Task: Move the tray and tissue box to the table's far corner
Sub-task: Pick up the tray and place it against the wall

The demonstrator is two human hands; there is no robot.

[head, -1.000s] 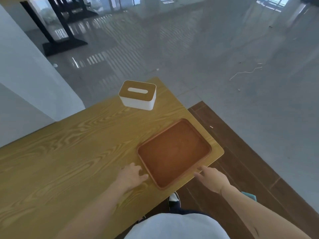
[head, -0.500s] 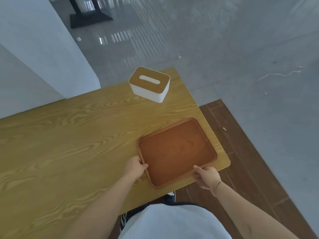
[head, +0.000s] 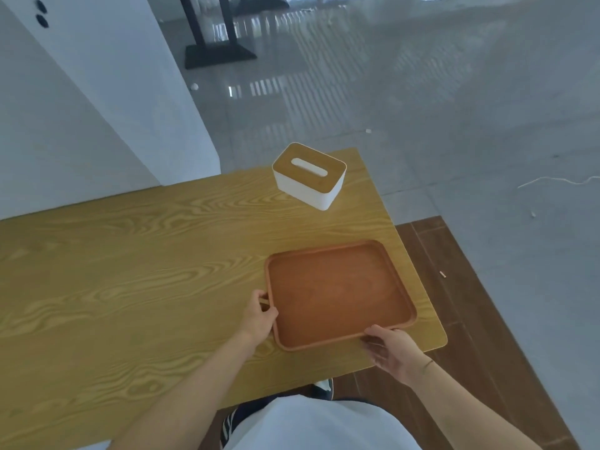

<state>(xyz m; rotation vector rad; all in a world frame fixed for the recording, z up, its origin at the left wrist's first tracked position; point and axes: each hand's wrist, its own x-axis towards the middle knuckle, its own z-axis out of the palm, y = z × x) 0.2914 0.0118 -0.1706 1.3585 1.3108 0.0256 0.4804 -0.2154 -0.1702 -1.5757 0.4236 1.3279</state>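
Observation:
A shallow reddish-brown wooden tray (head: 337, 292) lies empty at the near right corner of the yellow wood-grain table (head: 130, 280). My left hand (head: 259, 315) grips the tray's left rim, thumb over the edge. My right hand (head: 389, 350) holds the tray's near right rim, fingers curled under it. A white tissue box (head: 308, 175) with a wooden lid and a slot stands upright at the table's far right corner, apart from the tray.
A white wall (head: 97, 102) rises behind the table's far left side. Grey glossy floor (head: 422, 92) lies beyond the far edge, dark brown floor boards (head: 480, 319) to the right. A black stand base (head: 217, 55) sits far back.
Both hands went from resting beside the tray to closing on its left and near rims. The camera view has tilted and shifted left.

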